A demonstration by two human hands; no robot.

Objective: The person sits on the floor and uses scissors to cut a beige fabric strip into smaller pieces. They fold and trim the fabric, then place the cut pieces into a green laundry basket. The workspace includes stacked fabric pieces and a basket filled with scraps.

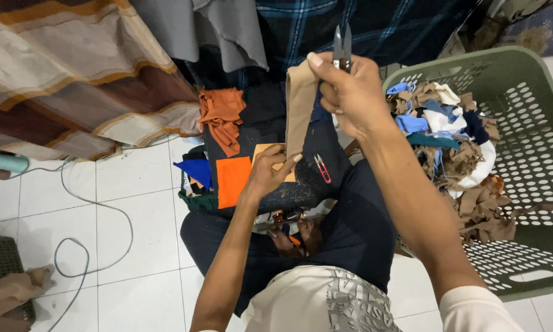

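Both hands stretch a tan cloth strip (301,104) taut in the head view: the right hand (350,92) pinches its top end while also gripping small scissors (342,49), blades pointing up, and the left hand (270,169) pinches the bottom end over the lap. Close at the right, a green basket (534,123) holds cloth scraps (454,147); a red snipper (322,168) lies on the dark cloth on the lap.

We see a tan fabric strip (300,104), an orange square patch (233,179) on dark navy cloth (270,117), a green perforated basket (528,154) of brown, blue and white scraps (448,135), striped brown-and-cream cloth (73,74), blue plaid fabric (387,24), white floor tiles (141,184).
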